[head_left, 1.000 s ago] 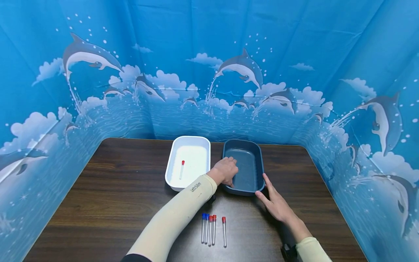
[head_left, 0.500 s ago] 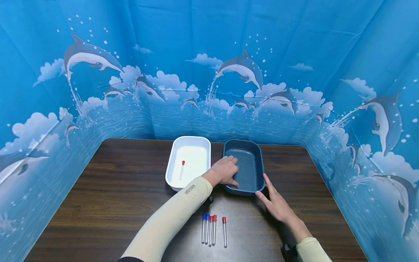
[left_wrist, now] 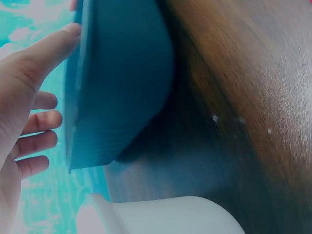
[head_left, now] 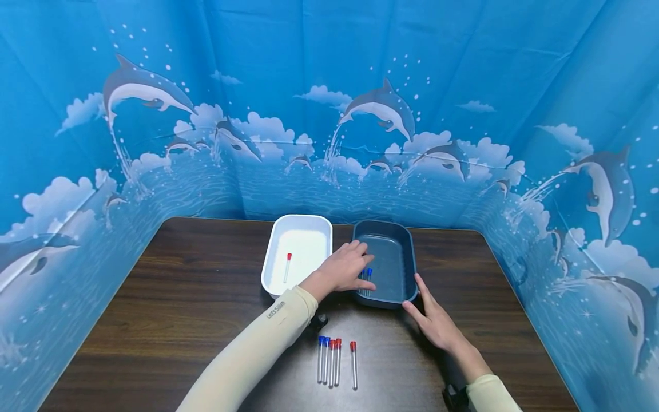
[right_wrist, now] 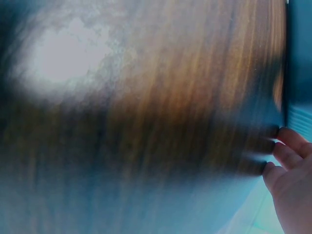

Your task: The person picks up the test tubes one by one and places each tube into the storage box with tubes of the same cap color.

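My left hand (head_left: 342, 270) hovers over the left rim of the dark blue tray (head_left: 386, 300), fingers apart and holding nothing. In the left wrist view, its thumb reaches across the rim of that tray (left_wrist: 122, 73). Just beyond the thumb, two blue-capped test tubes (head_left: 369, 276) lie inside, partly covered by the hand. My right hand (head_left: 435, 325) rests at the tray's near right corner, thumb on the front wall and extended fingers along the side. The right wrist view shows its fingertips (right_wrist: 292, 139) close to the tray.
A white tray (head_left: 265, 274) holding one red-capped tube (head_left: 287, 268) stands left of the dark one. Nearer on the wooden table (head_left: 170, 309) lie two blue-capped tubes (head_left: 322, 360) and three red-capped tubes (head_left: 353, 366). A dolphin-print curtain (head_left: 278, 91) surrounds the table.
The left hand has spread its fingers and drawn back leftward out of the dark tray, letting go of test tubes; blue caps now show there. The right hand has stayed put.
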### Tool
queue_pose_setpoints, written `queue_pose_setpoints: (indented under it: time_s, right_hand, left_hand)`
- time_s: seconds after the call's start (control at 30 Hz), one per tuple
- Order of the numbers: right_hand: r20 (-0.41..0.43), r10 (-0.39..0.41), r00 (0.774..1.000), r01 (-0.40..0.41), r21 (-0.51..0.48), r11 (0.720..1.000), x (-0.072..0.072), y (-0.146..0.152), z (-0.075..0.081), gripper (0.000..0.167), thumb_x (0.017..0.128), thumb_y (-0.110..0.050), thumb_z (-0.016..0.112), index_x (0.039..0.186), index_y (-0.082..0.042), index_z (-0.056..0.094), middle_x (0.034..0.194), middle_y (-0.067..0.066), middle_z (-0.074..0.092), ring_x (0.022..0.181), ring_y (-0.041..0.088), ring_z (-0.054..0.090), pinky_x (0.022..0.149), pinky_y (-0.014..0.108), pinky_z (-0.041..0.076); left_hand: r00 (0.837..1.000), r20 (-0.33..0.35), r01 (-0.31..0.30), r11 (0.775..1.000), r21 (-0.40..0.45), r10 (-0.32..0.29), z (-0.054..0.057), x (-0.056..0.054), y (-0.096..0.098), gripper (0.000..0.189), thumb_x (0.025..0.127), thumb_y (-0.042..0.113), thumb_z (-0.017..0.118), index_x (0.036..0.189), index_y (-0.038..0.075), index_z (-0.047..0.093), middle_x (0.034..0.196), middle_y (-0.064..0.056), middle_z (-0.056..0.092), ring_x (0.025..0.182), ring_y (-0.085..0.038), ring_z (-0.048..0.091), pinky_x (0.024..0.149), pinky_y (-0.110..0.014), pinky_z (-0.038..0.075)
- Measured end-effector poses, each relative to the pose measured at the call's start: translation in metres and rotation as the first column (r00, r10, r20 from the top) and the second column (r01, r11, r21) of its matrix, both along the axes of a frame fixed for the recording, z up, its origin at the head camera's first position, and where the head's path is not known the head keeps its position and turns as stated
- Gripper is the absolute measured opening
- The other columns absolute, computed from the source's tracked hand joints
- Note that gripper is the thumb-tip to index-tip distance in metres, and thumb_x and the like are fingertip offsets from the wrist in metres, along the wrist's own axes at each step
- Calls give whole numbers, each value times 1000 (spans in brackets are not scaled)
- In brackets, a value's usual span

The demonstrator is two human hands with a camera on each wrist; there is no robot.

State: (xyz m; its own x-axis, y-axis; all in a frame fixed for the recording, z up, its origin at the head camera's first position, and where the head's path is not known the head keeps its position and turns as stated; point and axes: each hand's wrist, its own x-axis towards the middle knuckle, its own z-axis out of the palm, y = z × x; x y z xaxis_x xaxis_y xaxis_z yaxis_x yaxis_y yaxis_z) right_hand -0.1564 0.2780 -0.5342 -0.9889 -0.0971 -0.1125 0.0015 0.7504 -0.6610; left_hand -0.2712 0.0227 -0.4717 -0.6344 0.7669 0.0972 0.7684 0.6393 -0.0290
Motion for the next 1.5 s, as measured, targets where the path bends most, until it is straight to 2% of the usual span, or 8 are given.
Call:
queue_pose_setpoints:
  time_s: [0.13,0.3,0.47,0.67,0.77,1.07,1.33,1.5]
  right_hand:
    - [-18,-1,1000,1,6,1000,0,0,-1,76,101,-53,44,157,-38,-6,161,20,9,139,48,26,101,71,24]
    - [-22,-4,1000,4,9,1000,-1,0,-2,75,101,-53,43,156,-38,-6,161,20,10,139,48,26,101,71,25]
    - [-27,0,1000,1,15,1000,-1,0,-2,75,101,-53,43,157,-38,-5,161,20,10,140,47,27,101,70,24]
    - [-45,12,999,-11,7,1000,0,1,-2,75,102,-50,44,157,-35,-4,161,19,10,139,46,28,101,70,24]
    - [-47,17,999,-16,8,1000,0,1,-2,75,102,-50,45,158,-34,-3,161,19,10,139,46,28,102,70,24]
    - [-49,12,999,-12,3,1000,1,0,-2,76,101,-51,45,158,-34,-4,161,19,11,140,46,27,102,69,24]
    - [-40,5,999,-5,0,1000,2,0,-3,77,100,-54,44,157,-37,-4,161,19,11,140,46,26,102,70,24]
    - [-52,17,999,-18,-7,1000,1,0,-3,76,101,-53,45,157,-36,-4,161,19,11,140,45,28,101,70,24]
  left_hand:
    - [1000,18,-26,996,81,25,6,10,-8,83,81,75,58,137,13,59,115,-2,51,98,-15,40,82,-29,40]
    - [999,47,-30,983,179,22,11,26,-15,80,83,70,60,139,12,57,119,-3,51,100,-15,41,83,-29,41]
    - [998,55,-36,977,211,25,11,42,-26,80,84,70,59,139,12,57,120,-2,51,101,-16,41,84,-30,41]
    - [1000,21,-8,970,243,3,12,61,-46,78,84,68,61,139,12,57,116,-1,51,100,-15,42,83,-30,41]
    - [999,31,-1,966,257,-7,10,73,-55,78,84,67,62,138,12,57,115,0,51,99,-14,42,82,-29,41]
    - [997,72,1,959,282,-22,-6,109,-81,80,86,74,49,137,13,57,115,3,51,101,-12,43,84,-31,42]
    - [988,153,-64,957,281,22,-33,133,-110,81,80,68,66,138,13,57,114,6,50,97,-10,42,81,-30,41]
    - [986,163,-84,964,254,43,-48,144,-123,90,75,76,64,137,11,57,114,5,49,99,-11,42,84,-33,42]
